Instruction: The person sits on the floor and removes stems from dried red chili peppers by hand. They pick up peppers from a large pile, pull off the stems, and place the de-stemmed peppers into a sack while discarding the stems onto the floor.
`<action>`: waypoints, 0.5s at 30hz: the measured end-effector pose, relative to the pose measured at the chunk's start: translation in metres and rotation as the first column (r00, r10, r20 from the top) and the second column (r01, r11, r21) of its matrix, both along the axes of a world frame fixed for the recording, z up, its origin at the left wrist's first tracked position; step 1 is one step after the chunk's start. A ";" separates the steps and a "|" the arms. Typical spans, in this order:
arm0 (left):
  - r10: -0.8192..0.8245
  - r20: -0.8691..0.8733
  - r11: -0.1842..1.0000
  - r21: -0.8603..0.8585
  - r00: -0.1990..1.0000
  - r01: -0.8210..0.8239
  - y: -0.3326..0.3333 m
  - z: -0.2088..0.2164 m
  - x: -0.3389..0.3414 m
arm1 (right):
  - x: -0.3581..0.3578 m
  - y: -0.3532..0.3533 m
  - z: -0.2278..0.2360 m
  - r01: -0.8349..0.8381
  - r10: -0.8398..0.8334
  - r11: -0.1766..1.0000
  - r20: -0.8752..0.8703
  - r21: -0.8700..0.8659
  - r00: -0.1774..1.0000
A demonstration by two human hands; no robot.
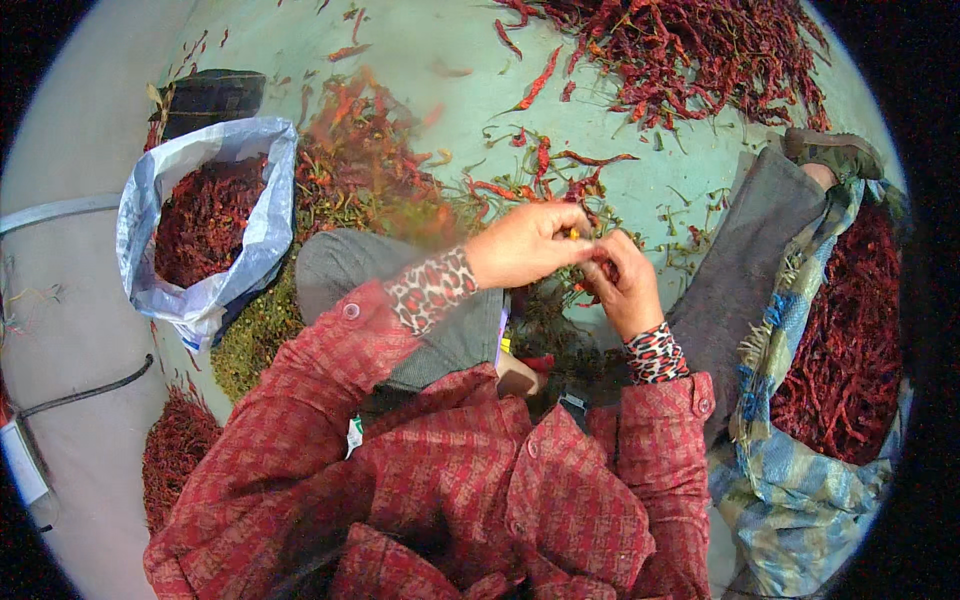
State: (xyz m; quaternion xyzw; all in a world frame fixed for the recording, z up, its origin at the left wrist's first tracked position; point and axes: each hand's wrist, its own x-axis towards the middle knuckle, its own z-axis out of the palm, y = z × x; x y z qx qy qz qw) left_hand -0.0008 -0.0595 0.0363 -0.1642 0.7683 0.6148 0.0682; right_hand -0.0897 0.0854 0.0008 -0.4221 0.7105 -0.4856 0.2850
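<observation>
My left hand point(530, 240) and my right hand point(625, 285) meet in front of me, fingertips pinched together. Between them shows a small yellow-green stem piece, with dark red bits of dried chili pepper at the fingers; the rest is hidden by my fingers. Just beyond the hands, loose red chili peppers point(545, 155) and green stems lie on the pale green floor point(470, 90). A heap of mixed chilies and stems point(370, 150) spreads to the left of my hands, partly blurred.
A white-blue sack point(130, 240) of red chilies stands at left, beside a greenish stem heap point(255, 350). A large chili pile point(690, 60) lies far right. At right, a striped cloth sack point(800, 510) holds more chilies point(850, 340). A dark bent rod point(90, 388) lies left.
</observation>
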 end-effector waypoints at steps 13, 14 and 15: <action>-0.319 0.378 0.491 -0.718 0.869 0.493 -0.046 -0.035 0.024 | 0.010 0.050 -0.014 0.450 -0.100 0.889 0.995 0.089 0.000; -0.139 0.438 0.464 -0.764 0.888 0.449 -0.045 -0.032 0.017 | 0.005 0.045 -0.017 0.560 -0.057 0.822 0.994 0.100 -0.093; -0.126 0.355 0.514 -0.775 0.926 0.367 -0.043 -0.037 0.010 | 0.004 0.043 -0.018 0.575 -0.025 0.812 0.990 0.103 -0.142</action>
